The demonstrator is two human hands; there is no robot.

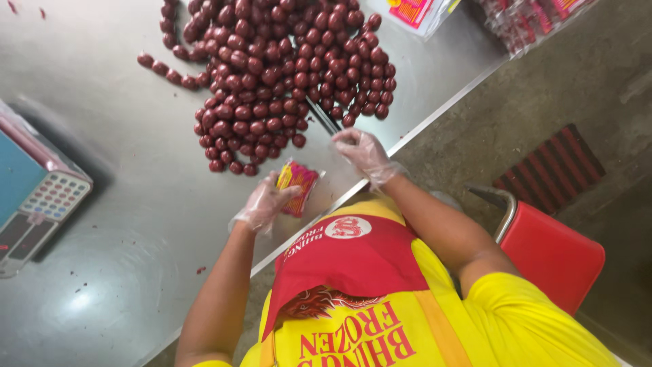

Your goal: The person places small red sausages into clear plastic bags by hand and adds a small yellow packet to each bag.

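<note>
So there's one big pile of dark red sausage balls [285, 75], too many to count, on the steel table [122, 224]. Left hand [266, 202], in a clear glove, is clamped around one pink and yellow packet [297, 185] just below the pile. Right hand [363, 153], also gloved, sits at the pile's lower right edge with fingertips pinched; can't tell on what. One scale [37, 197] sits far left of the pile, one red chair [550, 255] to its lower right.

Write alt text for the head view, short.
A person's gloved left hand holds a small pink and yellow plastic packet on a grey steel table, while the gloved right hand reaches to the edge of a large heap of small dark red round sausages. A weighing scale sits at the left edge, and a red chair stands beside the person.
</note>
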